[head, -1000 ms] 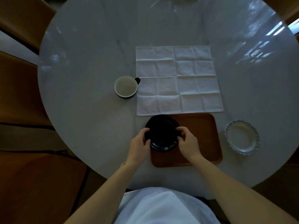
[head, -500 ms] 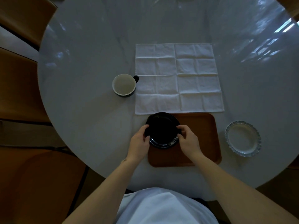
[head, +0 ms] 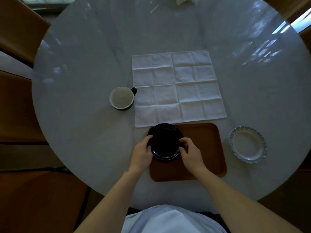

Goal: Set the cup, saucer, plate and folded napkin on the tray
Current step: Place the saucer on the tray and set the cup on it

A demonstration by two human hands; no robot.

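Note:
A black saucer (head: 165, 142) sits over the far left corner of the brown tray (head: 202, 148). My left hand (head: 141, 153) grips its left rim and my right hand (head: 190, 153) grips its right rim. A dark cup (head: 122, 98) with a pale inside stands on the table to the left, its handle touching the napkin. The white napkin (head: 178, 86) lies unfolded and flat just beyond the tray. A clear scalloped glass plate (head: 247, 144) rests on the table to the right of the tray.
The round grey table (head: 84, 140) has brown chairs (head: 20, 27) around it on the left and far right. Some white items (head: 183, 0) lie at the far edge.
The saucer and both hands stay at the tray's far left corner, shifting only slightly. The view has tilted a little.

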